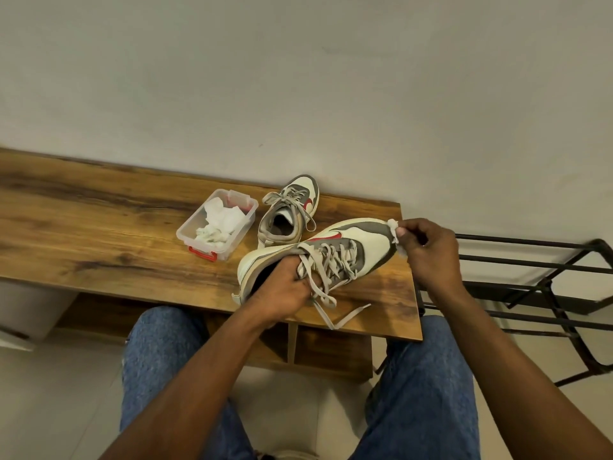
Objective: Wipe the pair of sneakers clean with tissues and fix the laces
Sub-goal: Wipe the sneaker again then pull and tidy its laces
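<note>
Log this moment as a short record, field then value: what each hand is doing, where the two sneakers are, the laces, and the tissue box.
left hand: grips held sneaker at its opening
right hand: pinches tissue against that sneaker's toe
held sneaker: lifted over table, toe pointing right
second sneaker: resting on table, beside box
laces: on held sneaker loose, ends trailing onto table
box: clear plastic, open, crumpled tissues inside
rack: black metal, right of table

No word, number or label can be read anywhere. The only sign is a red curved mark, without letters, on the side of the near sneaker [335,247] and of the far sneaker [295,207].
</note>
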